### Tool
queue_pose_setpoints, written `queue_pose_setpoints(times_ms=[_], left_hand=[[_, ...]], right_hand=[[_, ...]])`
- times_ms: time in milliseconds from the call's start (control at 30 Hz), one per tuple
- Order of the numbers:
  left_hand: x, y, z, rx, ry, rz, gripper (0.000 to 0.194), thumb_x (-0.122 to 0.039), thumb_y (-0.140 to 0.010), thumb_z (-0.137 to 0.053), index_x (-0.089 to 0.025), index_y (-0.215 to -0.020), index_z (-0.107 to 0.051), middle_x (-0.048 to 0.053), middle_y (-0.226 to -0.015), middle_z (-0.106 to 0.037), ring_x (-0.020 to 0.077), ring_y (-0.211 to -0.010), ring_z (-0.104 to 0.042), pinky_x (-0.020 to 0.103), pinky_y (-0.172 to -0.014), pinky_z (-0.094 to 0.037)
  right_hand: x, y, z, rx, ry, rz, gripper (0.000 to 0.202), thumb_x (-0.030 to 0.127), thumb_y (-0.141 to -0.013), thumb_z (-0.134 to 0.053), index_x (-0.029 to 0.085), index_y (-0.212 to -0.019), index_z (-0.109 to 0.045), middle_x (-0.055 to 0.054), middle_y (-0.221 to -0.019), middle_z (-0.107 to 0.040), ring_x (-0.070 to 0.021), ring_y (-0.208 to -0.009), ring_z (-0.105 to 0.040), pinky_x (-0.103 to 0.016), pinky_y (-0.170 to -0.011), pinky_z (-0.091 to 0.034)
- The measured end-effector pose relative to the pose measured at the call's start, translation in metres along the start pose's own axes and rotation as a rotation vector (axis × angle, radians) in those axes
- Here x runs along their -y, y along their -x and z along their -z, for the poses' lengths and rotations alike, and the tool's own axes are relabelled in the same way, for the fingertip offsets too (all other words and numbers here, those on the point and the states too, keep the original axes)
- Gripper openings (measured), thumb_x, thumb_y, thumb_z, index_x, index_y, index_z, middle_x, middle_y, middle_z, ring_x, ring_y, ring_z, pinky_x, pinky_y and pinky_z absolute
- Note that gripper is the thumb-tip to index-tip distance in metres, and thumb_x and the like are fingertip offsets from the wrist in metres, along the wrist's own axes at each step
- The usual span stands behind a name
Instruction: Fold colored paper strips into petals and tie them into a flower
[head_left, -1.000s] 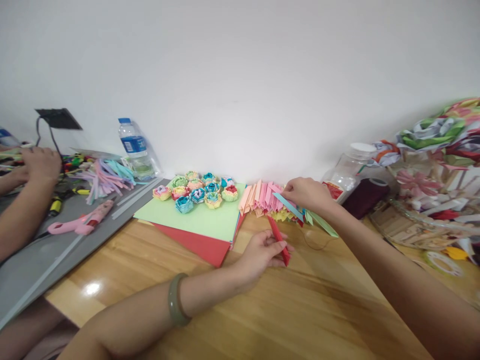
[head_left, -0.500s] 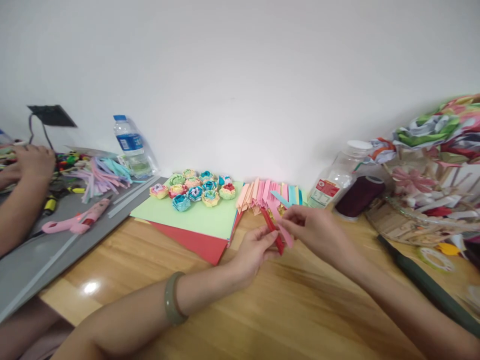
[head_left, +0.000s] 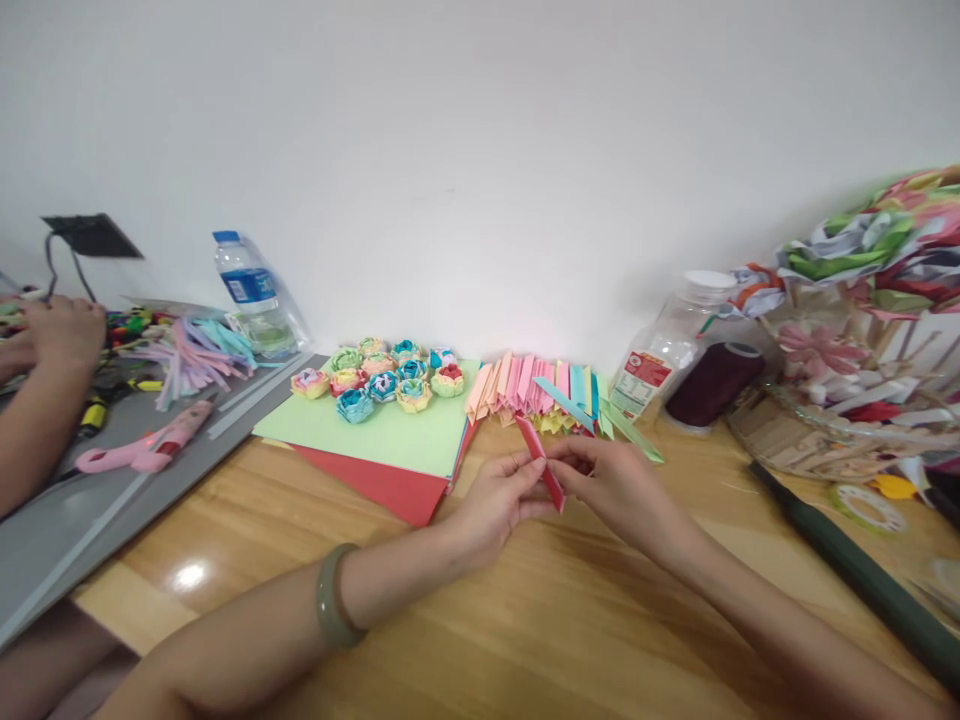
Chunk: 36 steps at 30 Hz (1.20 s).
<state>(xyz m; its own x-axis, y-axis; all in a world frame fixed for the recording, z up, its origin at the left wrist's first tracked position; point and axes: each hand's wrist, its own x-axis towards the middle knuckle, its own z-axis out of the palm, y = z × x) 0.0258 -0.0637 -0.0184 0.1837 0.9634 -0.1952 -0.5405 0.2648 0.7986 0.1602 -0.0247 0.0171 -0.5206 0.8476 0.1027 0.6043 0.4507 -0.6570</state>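
Note:
Between thumb and fingers, my left hand (head_left: 504,500) grips folded paper strips (head_left: 541,464), red with pink along them. My right hand (head_left: 600,478) pinches the right side of the same strips, its fingertips close to the left thumb. Just beyond my hands lies a row of folded paper strips (head_left: 517,385) in orange, pink, yellow and blue. To their left, several small folded paper flowers (head_left: 382,386) rest on a light green paper sheet (head_left: 360,440), with red paper (head_left: 375,482) sticking out beneath.
A clear jar (head_left: 664,345) and a dark thread spool (head_left: 712,388) stand right, near a basket (head_left: 772,425) of paper flowers. A dark green tool (head_left: 847,560) lies at the right. Leftward are a pink glue gun (head_left: 150,445), a water bottle (head_left: 251,295) and another person's hand (head_left: 67,330).
My right hand has brought the pink strip onto the red one in my left hand, and the two now lie together. The view has shifted slightly.

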Motion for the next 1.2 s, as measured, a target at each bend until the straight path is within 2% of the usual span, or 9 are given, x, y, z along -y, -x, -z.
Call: queue_pose_setpoints(times_ms=[333,533,633,733,867,1033,1133,1200], left_hand=[[-0.003,-0.001,-0.002,-0.003,0.009,0.032,0.027,-0.029,-0.068,-0.066,-0.008,-0.084,-0.063,0.01,-0.082,-0.064,0.012,-0.067,-0.057,0.026,-0.066,-0.047],[-0.004,0.0,-0.002,-0.004,-0.016,0.058,0.028,-0.029,-0.068,-0.065,-0.007,-0.085,-0.062,0.011,-0.084,-0.063,0.0137,-0.07,-0.058,0.027,-0.067,-0.046],[-0.005,0.0,-0.003,-0.016,0.002,0.062,0.027,-0.028,-0.067,-0.066,-0.007,-0.083,-0.062,0.01,-0.08,-0.064,0.0138,-0.067,-0.059,0.029,-0.067,-0.046],[-0.007,0.001,-0.004,-0.024,0.018,0.062,0.024,-0.027,-0.068,-0.065,-0.007,-0.081,-0.062,0.009,-0.075,-0.063,0.014,-0.066,-0.059,0.029,-0.067,-0.046],[-0.008,0.002,-0.006,-0.035,0.016,0.077,0.022,-0.024,-0.072,-0.061,-0.007,-0.085,-0.06,0.012,-0.084,-0.064,0.0153,-0.07,-0.06,0.029,-0.068,-0.046],[-0.004,0.0,-0.004,-0.065,0.016,0.084,0.019,-0.022,-0.075,-0.057,-0.007,-0.087,-0.057,0.013,-0.085,-0.064,0.0148,-0.07,-0.06,0.03,-0.069,-0.047],[-0.002,-0.001,-0.002,-0.061,0.026,0.073,0.019,-0.024,-0.073,-0.059,-0.009,-0.085,-0.056,0.012,-0.083,-0.064,0.0158,-0.071,-0.061,0.03,-0.069,-0.047],[-0.002,-0.002,-0.002,-0.068,0.022,0.072,0.018,-0.025,-0.072,-0.06,-0.01,-0.081,-0.055,0.011,-0.08,-0.064,0.0157,-0.07,-0.06,0.03,-0.068,-0.046]], right_hand=[[0.0,0.001,-0.003,0.004,-0.059,0.048,0.023,0.02,-0.076,-0.045,0.02,-0.082,-0.068,-0.001,-0.073,-0.069,-0.016,-0.067,-0.06,-0.023,-0.057,-0.042],[0.003,0.002,0.002,0.12,-0.133,0.056,0.023,0.021,-0.076,-0.047,0.021,-0.085,-0.068,0.0,-0.075,-0.069,-0.0165,-0.068,-0.061,-0.025,-0.06,-0.044],[0.003,0.002,0.007,0.136,-0.194,0.017,0.024,0.023,-0.077,-0.048,0.021,-0.091,-0.067,-0.001,-0.08,-0.07,-0.0165,-0.071,-0.062,-0.026,-0.063,-0.045],[0.003,0.0,0.012,0.107,-0.187,-0.03,0.023,0.027,-0.077,-0.048,0.02,-0.089,-0.067,-0.001,-0.082,-0.07,-0.0166,-0.072,-0.062,-0.027,-0.064,-0.046],[0.005,-0.003,0.022,0.045,-0.084,-0.049,0.023,0.032,-0.077,-0.049,0.019,-0.084,-0.067,-0.003,-0.081,-0.07,-0.0175,-0.071,-0.062,-0.028,-0.063,-0.046],[0.003,-0.004,0.038,-0.125,0.075,-0.078,0.019,0.03,-0.075,-0.052,0.019,-0.08,-0.068,-0.002,-0.071,-0.07,-0.0169,-0.06,-0.061,-0.027,-0.055,-0.045],[0.001,-0.015,0.039,-0.227,0.224,0.027,0.02,0.029,-0.079,-0.05,0.02,-0.084,-0.067,-0.002,-0.074,-0.07,-0.0164,-0.061,-0.062,-0.026,-0.056,-0.046],[0.003,-0.031,0.033,-0.229,0.396,0.163,0.023,0.024,-0.083,-0.044,0.019,-0.092,-0.064,-0.004,-0.082,-0.069,-0.0155,-0.068,-0.062,-0.026,-0.061,-0.047]])
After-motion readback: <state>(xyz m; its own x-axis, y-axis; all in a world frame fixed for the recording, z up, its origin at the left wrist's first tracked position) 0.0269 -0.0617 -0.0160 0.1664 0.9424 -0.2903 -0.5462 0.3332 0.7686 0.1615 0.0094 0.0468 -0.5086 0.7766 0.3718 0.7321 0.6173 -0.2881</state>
